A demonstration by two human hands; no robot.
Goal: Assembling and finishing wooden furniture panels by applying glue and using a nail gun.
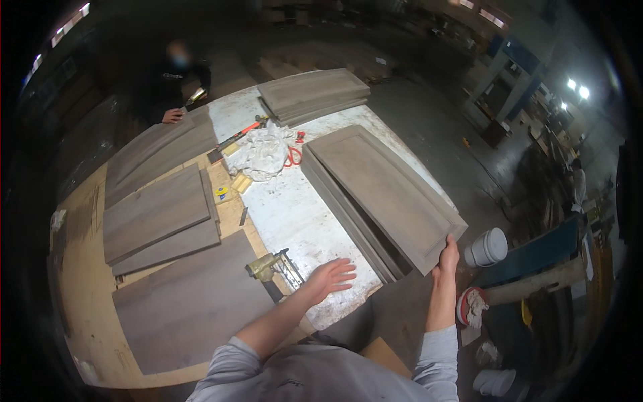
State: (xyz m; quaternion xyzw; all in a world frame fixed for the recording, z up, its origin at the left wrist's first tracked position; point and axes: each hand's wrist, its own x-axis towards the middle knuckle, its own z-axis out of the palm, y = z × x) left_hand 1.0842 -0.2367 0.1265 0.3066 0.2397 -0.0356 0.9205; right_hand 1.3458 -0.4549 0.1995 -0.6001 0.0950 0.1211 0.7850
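My right hand (pixel 447 257) grips the near right corner of a grey-brown framed cabinet door (pixel 385 194). That door lies askew on top of a stack of similar doors (pixel 348 221), with a dark gap showing between them at the near end. My left hand (pixel 329 278) hovers over or rests on the white tabletop (pixel 298 228), fingers stretched out and nothing in them; whether it touches the surface I cannot tell. Just left of it lies a brass-coloured nail gun (pixel 266 266), at the edge of a flat brown panel (pixel 194 301).
Several more panels (pixel 157 214) cover the plywood table at left, with another door stack (pixel 311 90) at the back. A white cloth (pixel 261 153), red-handled scissors (pixel 293 157) and a hammer (pixel 248 129) sit mid-table. Buckets (pixel 487 247) stand right; a co-worker (pixel 177 80) is far left.
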